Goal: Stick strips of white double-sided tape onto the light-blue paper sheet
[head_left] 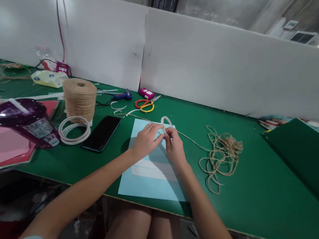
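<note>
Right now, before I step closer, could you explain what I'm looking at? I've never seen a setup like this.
There's no robot here, just a person's bare hands. The single picture comes from a camera worn on their head, looking forward and down. The right hand pinches a pale looped strip, with the left hand's fingertips against it. Beneath them, a light-blue sheet lies on a green table. To the left are a phone, a twine spool and a purple cup; to the right, loose twine.
</note>
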Tool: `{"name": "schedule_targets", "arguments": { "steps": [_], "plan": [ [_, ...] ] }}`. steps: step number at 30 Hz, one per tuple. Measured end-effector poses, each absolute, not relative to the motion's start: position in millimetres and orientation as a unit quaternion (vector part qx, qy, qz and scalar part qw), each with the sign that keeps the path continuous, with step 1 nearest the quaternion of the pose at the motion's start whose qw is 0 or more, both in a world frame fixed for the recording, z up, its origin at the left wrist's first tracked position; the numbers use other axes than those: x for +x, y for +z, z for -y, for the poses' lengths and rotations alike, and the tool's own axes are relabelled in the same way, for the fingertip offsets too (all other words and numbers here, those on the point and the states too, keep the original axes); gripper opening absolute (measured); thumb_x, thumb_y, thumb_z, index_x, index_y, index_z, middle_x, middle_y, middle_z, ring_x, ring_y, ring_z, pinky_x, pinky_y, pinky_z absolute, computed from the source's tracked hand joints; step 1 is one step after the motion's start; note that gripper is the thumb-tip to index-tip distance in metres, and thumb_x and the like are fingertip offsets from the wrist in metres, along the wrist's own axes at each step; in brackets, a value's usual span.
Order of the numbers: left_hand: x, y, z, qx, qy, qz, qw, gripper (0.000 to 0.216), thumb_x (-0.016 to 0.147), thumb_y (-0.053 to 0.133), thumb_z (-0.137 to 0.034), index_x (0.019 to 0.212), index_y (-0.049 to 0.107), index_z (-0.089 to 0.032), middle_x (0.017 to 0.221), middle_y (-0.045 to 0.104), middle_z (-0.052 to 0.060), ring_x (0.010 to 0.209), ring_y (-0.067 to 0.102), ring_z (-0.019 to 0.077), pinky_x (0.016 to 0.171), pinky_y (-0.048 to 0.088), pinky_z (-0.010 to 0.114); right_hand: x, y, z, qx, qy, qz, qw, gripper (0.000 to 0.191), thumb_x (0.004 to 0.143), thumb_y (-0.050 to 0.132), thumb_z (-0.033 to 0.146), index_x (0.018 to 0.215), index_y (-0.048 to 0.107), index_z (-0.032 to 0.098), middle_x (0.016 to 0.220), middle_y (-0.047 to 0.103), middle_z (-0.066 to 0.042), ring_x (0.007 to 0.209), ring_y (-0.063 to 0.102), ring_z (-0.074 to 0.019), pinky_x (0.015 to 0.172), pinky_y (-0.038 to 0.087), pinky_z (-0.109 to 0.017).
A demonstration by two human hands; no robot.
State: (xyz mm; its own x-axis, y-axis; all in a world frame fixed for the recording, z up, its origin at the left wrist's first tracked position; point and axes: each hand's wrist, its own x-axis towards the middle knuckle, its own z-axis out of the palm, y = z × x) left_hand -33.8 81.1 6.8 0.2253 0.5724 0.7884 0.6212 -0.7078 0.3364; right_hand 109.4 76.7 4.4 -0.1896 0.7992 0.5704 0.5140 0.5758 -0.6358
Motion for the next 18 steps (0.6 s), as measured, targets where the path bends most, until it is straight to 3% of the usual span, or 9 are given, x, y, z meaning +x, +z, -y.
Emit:
{"name": "schedule_targets", "arguments": {
  "steps": [6, 13, 18],
  "plan": [
    [-38.3, -0.6, -81.2, -0.782, -0.51, 0.359, 0.006, 0.018, 0.088, 0.049, -0.019, 0.105, 0.051, -0.018, 0.103, 0.063, 0.007, 0.101, 0.057, 0.0173, 0.086, 0.05, 0.032, 109.8, 1.3, -69.6, -0.414, 0.175, 0.784, 0.428, 0.016, 0.09, 0.037, 0.021, 0.104, 0.044, 0.02, 0.085, 0.057, -0.005, 0.075, 0.055, -0.0158, 0.069, 0.044, -0.027],
    [-42.8, 6.3, -81.8, -0.784, -0.502, 0.364, 0.017, 0.004, 0.087, 0.047, -0.016, 0.089, 0.049, -0.019, 0.089, 0.062, 0.003, 0.088, 0.056, 0.016, 0.078, 0.048, 0.03, 110.4, -0.5, -69.5, -0.426, 0.149, 0.798, 0.399, 0.021, 0.091, 0.036, 0.022, 0.109, 0.045, 0.02, 0.09, 0.062, -0.007, 0.08, 0.058, -0.0177, 0.072, 0.045, -0.03],
    [-47.4, 14.9, -80.8, -0.791, -0.495, 0.353, 0.066, 0.006, 0.088, 0.045, -0.014, 0.086, 0.045, -0.02, 0.086, 0.058, 0.004, 0.085, 0.053, 0.0171, 0.076, 0.046, 0.03, 112.2, 7.2, -65.8, -0.438, 0.128, 0.819, 0.348, 0.02, 0.093, 0.034, 0.027, 0.091, 0.052, 0.019, 0.077, 0.059, -0.006, 0.072, 0.054, -0.0182, 0.067, 0.041, -0.029]
  ]
}}
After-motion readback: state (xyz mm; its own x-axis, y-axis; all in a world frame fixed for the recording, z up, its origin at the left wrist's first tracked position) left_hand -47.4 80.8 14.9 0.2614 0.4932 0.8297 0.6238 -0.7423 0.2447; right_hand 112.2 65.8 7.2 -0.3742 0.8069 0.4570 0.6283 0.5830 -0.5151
